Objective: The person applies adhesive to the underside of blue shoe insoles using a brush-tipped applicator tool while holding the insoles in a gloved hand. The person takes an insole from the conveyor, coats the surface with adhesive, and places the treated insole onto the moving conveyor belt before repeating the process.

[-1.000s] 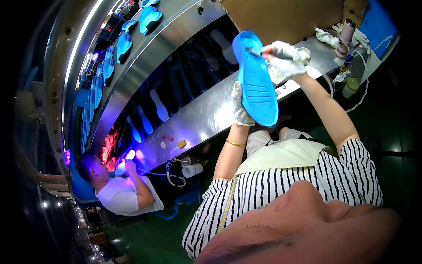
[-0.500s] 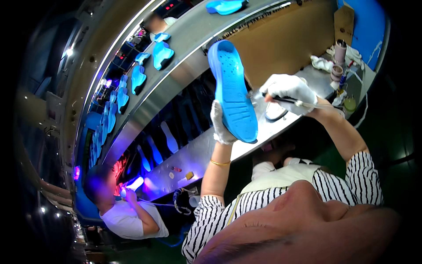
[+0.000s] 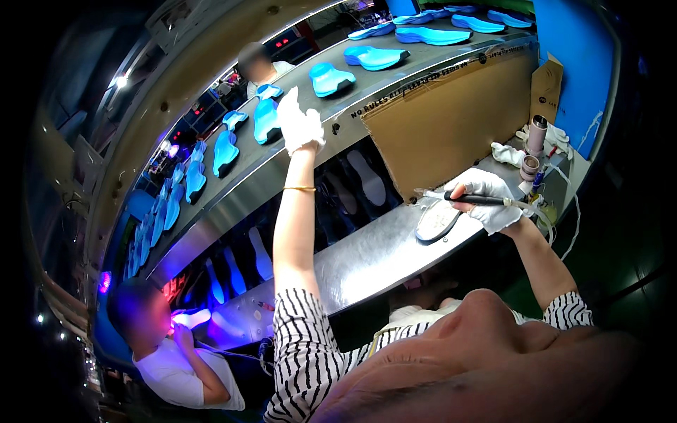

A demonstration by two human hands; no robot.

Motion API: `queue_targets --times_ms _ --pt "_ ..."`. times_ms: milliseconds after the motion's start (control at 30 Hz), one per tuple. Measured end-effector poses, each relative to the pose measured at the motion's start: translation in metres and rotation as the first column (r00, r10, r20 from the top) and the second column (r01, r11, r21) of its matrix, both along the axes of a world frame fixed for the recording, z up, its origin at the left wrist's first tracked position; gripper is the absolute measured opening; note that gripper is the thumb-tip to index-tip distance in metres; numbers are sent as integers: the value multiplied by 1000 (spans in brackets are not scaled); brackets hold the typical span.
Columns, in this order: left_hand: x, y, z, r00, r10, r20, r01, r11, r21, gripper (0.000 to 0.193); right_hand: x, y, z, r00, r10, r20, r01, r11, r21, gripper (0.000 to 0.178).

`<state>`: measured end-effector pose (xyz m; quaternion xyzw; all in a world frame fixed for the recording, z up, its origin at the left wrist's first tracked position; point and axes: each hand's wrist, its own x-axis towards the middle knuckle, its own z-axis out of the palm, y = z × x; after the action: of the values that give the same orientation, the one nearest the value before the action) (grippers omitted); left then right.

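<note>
My left hand (image 3: 301, 125), in a white glove, reaches out over the conveyor belt. Its fingers are stretched out beside a blue shoe sole (image 3: 266, 120); whether they touch it I cannot tell. Another blue sole (image 3: 330, 79) lies just beyond, to the right. My right hand (image 3: 485, 197), gloved with bare fingertips, is closed round a black-handled brush (image 3: 465, 198) with a pale tip and a tube running off behind. Under the brush tip, a whitish sole-shaped piece (image 3: 437, 221) rests on the metal bench (image 3: 367, 261).
The belt (image 3: 310, 106) carries several blue soles. A cardboard sheet (image 3: 451, 120) stands behind the bench. At the right are a pinkish bottle (image 3: 537, 134), a cup (image 3: 529, 168) and white gloves (image 3: 508, 154). A co-worker (image 3: 183, 359) at left holds a lit sole; another person (image 3: 261, 67) is across the belt.
The blue sole that was in my left hand is out of it, and that hand has moved up and left to the belt. My right hand with the brush has moved lower.
</note>
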<state>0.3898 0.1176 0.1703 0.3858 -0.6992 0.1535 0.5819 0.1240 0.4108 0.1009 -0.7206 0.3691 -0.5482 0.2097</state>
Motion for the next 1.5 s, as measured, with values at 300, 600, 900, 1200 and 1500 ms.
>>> queue_targets --times_ms 300,600,900,1200,1500 --pt "124 13 22 871 339 355 -421 888 184 25 20 -13 -27 992 90 90 -105 979 173 20" --pt "151 161 37 824 549 141 -438 775 -455 14 12 5 -40 994 -18 106 -23 927 373 14" --pt "97 224 -11 -393 -444 -806 913 -295 -283 45 41 -4 -53 974 -55 222 -42 910 412 20" --pt "26 257 -170 -387 113 -915 899 -177 -402 76 73 -6 -42 963 128 237 -210 909 360 20" --pt "-14 266 -162 -523 154 -839 821 -176 -544 94 98 -48 -43 982 -28 185 15 997 71 18"
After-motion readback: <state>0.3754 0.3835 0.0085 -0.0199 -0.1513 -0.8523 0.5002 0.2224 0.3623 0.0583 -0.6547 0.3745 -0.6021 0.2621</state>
